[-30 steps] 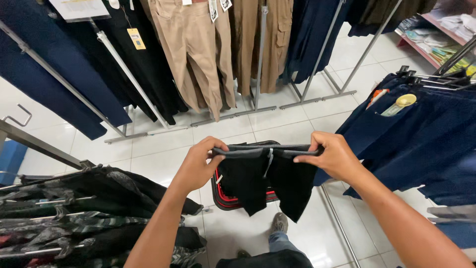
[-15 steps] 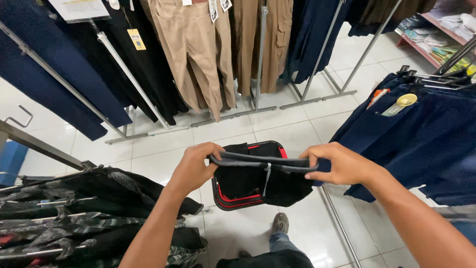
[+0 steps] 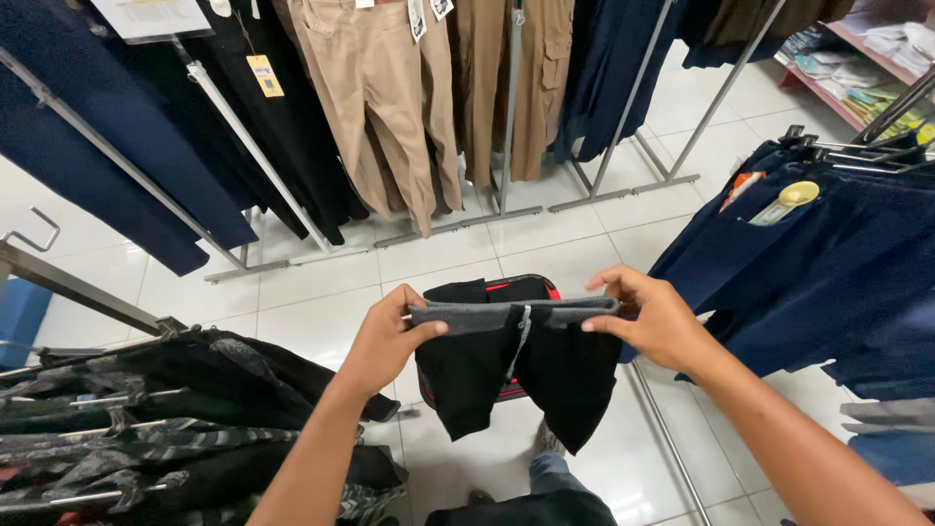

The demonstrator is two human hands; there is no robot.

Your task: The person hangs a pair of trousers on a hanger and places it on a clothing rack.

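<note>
Black shorts (image 3: 511,375) now hang lower at frame centre, waistband pulled flatter than half a second ago and covering more of the red-trimmed basket (image 3: 531,286). Left hand (image 3: 385,341) and right hand (image 3: 653,317) each pinch a waistband end. Yellow tag (image 3: 264,75) upper left; yellow label (image 3: 791,198) at right.

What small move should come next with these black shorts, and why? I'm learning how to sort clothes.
Probably lower the black shorts into the red-rimmed basket on the floor. The left hand and right hand pinch the grey waistband flat at both ends, and the basket sits right behind the hanging legs.
</note>
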